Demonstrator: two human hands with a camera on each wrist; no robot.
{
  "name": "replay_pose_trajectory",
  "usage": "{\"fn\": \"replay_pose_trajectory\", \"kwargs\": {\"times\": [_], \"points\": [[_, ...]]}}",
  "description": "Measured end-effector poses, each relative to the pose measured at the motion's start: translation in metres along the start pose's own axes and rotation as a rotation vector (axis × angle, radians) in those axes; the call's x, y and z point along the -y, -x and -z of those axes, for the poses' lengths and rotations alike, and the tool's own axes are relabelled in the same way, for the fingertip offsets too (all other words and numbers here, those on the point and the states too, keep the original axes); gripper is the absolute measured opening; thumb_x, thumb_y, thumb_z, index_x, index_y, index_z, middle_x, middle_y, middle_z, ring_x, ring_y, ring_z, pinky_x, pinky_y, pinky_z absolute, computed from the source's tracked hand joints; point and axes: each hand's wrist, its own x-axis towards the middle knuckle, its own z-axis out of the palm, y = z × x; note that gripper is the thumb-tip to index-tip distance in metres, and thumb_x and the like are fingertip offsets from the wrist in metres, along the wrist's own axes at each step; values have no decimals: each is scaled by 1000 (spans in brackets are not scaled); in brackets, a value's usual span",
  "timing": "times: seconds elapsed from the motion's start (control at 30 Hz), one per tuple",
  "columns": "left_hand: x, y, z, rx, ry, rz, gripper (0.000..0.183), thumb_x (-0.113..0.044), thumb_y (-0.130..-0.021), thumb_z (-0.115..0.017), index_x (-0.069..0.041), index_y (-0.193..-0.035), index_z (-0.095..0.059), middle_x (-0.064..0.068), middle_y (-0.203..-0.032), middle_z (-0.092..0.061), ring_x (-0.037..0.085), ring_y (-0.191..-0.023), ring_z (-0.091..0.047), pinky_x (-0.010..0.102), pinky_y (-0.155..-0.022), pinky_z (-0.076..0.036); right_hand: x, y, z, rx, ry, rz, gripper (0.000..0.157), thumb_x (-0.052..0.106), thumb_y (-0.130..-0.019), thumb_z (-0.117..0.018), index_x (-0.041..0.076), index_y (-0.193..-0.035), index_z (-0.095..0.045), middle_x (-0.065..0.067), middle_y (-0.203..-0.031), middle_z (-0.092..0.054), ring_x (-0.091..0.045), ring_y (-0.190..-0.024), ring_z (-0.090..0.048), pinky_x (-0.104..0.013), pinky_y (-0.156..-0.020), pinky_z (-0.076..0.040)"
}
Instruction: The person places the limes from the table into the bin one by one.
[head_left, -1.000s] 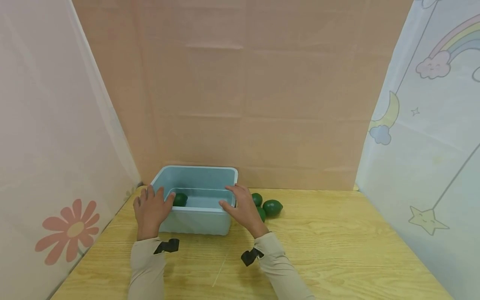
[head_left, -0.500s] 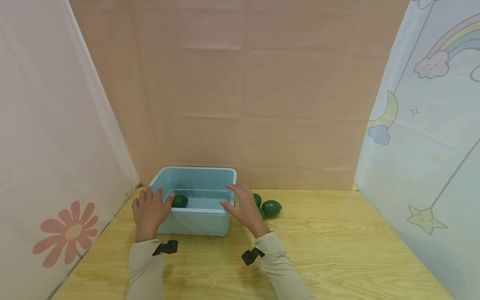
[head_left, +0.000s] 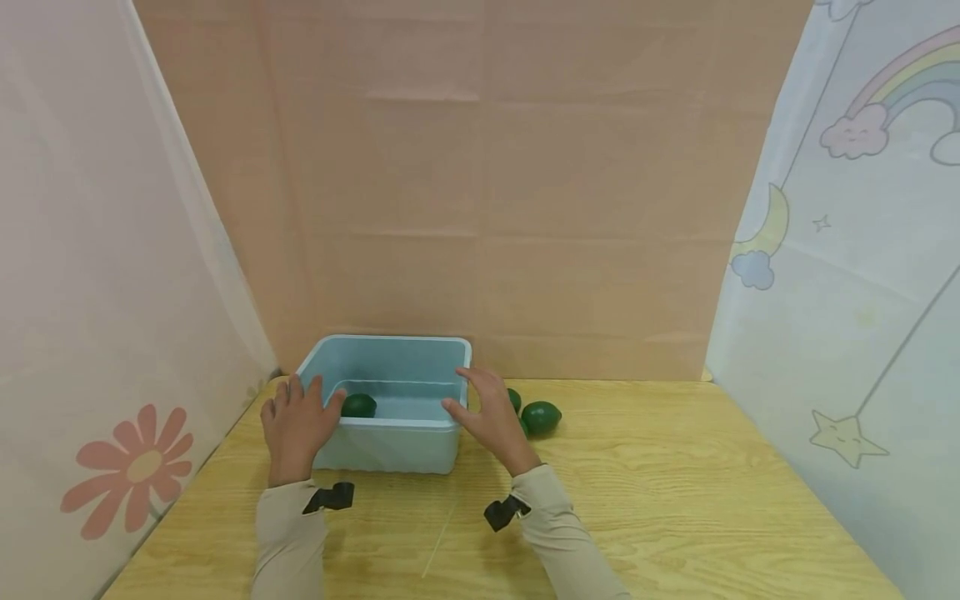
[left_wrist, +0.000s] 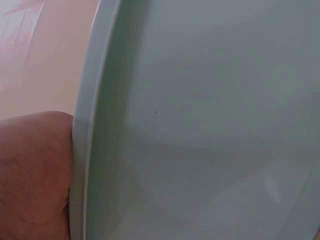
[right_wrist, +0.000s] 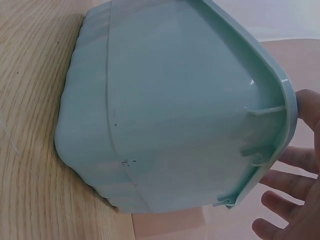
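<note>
A light blue plastic bin (head_left: 382,450) stands on the table with one dark green lime (head_left: 359,406) inside, at its left. My left hand (head_left: 296,425) lies at the bin's near left corner, fingers spread along the rim and thumb over the front edge. In the left wrist view, the hand (left_wrist: 35,175) is right against the bin's rim (left_wrist: 85,135). At the opposite side, my right hand (head_left: 491,421) has its fingers spread at the right rim. The right wrist view shows these fingers (right_wrist: 287,182) extended beside the rim.
To the right of the bin, several dark green limes (head_left: 541,418) lie on the wood-grain table (head_left: 660,483), some partly hidden by the right hand. An orange-brown backdrop (head_left: 480,250) rises close behind the bin. Patterned white sheets (head_left: 862,333) hang at both sides.
The head view has shifted slightly. My right fingertips reach a little less far over the bin's right rim; the left hand stays at its corner and the limes keep their places.
</note>
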Motion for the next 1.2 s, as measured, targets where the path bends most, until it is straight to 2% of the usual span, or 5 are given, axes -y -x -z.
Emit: {"fn": "replay_pose_trajectory", "kwargs": {"times": [0.27, 0.6, 0.87, 1.2], "points": [[-1, 0, 3, 9, 19, -1, 72, -42, -104, -42, 7, -154, -24, 40, -156, -10, 54, -145, -4, 69, -112, -5, -1, 0, 2, -7, 9, -12, 59, 36, -96, -68, 7, -144, -52, -17, -147, -51, -39, -140, -37, -60, -110, -34], [-6, -5, 9, 12, 8, 4, 74, -43, -104, -43, 6, -155, -21, 40, -156, -9, 54, -145, -4, 70, -111, -5, 0, -4, 8, -11, -16, -31, 58, 38, -98, -65, 7, -145, -51, -12, -148, -51, -34, -141, -38, -57, -111, -35], [-8, -7, 11, 3, 8, 3, 74, -43, -104, -43, 6, -155, -22, 40, -157, -10, 54, -145, -5, 70, -111, -5, 0, -5, 11, -30, -21, -19, 57, 34, -98, -66, 4, -144, -51, -15, -145, -53, -39, -139, -39, -60, -109, -36], [-6, -7, 9, -1, -4, -8, 74, -44, -104, -42, 6, -155, -22, 40, -156, -10, 55, -145, -5, 70, -111, -5, -3, -5, 15, -52, -7, -24, 58, 33, -97, -67, 3, -144, -51, -16, -140, -56, -37, -137, -43, -59, -109, -35]]}}
